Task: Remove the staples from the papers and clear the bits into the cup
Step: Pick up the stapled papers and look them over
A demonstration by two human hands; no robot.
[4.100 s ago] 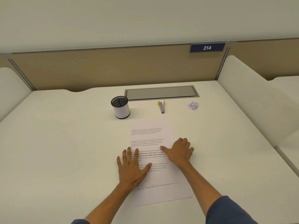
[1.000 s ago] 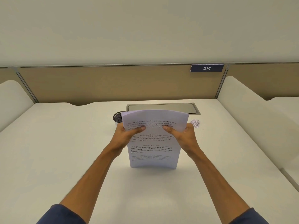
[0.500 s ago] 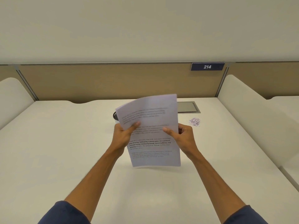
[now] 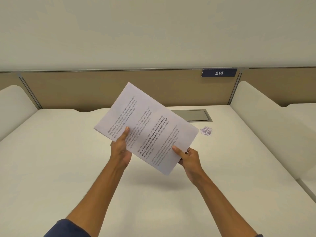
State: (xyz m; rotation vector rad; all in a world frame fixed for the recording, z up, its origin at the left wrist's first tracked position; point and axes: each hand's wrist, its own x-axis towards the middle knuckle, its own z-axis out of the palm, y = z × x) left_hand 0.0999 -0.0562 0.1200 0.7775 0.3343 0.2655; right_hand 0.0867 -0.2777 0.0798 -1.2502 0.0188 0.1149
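Now the papers [image 4: 147,127] are held up in the air above the middle of the table [image 4: 51,159], tilted so that one corner points up toward the far edge. The left hand [image 4: 120,149] is gripping the near-left edge of the sheaf, thumb pressed on the printed face, fingers hidden behind. The right hand [image 4: 188,159] is pinching the lower edge, thumb on top and fingers curled beneath.

A light load is judged here: a thin stapled sheaf, flexible, easily bent or creased if squeezed hard. It is kept flat only because two edges are supported at once; with one hand it would be expected to droop. A staple cannot be made out at this size, so which corner is bound cannot be told. For the removal, the sheaf is best laid flat on the table and pinned near the bound corner, so the paper is not torn as the wire is levered out.

A small pile of bits [image 4: 206,131] is seen lying near the far-right part of the table, just beside the metal cable hatch [image 4: 193,115]. They look tiny and loose, likely to scatter if swept carelessly. The cup is not in view; it may be hidden behind the raised papers.
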